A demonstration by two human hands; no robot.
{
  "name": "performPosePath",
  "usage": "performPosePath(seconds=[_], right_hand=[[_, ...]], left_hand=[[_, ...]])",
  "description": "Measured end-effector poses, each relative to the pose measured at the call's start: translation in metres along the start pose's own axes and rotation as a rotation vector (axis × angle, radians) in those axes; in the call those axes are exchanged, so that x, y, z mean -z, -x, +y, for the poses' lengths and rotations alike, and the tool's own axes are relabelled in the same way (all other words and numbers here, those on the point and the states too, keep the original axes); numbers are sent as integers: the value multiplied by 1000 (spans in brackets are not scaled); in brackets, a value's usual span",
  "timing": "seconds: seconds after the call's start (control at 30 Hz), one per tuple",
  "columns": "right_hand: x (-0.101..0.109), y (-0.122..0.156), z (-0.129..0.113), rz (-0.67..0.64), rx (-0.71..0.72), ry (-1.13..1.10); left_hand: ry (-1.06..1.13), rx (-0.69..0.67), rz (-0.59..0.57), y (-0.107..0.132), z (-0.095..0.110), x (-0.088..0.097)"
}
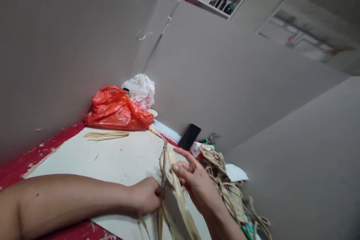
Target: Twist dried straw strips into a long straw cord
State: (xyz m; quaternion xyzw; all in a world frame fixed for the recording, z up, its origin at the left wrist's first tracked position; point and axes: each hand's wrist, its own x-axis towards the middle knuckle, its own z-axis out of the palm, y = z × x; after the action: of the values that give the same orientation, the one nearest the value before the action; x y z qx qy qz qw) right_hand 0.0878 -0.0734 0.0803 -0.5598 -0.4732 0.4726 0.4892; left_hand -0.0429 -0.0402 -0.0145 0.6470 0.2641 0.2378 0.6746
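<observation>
My left hand [147,196] is closed low over the white board, its fingers pinched on a thin twisted cord of dried plant fibre [163,159]. The cord rises in a loop above that fist, and loose strands hang below. In my right hand [197,180], a long pale strip of dried husk [177,189] is gripped between thumb and curled fingers, while the index finger points out to the left. The strip runs down past the bottom of the view beside the cord. Another dried husk piece [107,135] lies flat on the far part of the board.
Under my hands is a white board [135,157] on a red surface [17,168]. An orange plastic bag [118,110] and a white bag [142,88] stand against the wall. A black phone [190,137], pliers [210,140] and a heap of twisted cord [227,191] lie right.
</observation>
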Motion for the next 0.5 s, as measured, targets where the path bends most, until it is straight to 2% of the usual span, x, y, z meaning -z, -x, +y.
performPosePath(seconds=[0.1,0.2,0.3,0.4,0.5], right_hand=[[15,45,30,-37,-198,-20],[10,70,63,-21,-280,6],[-1,77,81,34,-210,128],[-9,76,84,103,-83,323],[-11,76,87,104,-12,433]], left_hand=[[-123,83,-87,3,4,-3],[-92,140,-101,5,4,-5],[-46,109,-55,6,6,-6],[-99,73,28,7,8,-8],[-80,71,55,9,10,-11]])
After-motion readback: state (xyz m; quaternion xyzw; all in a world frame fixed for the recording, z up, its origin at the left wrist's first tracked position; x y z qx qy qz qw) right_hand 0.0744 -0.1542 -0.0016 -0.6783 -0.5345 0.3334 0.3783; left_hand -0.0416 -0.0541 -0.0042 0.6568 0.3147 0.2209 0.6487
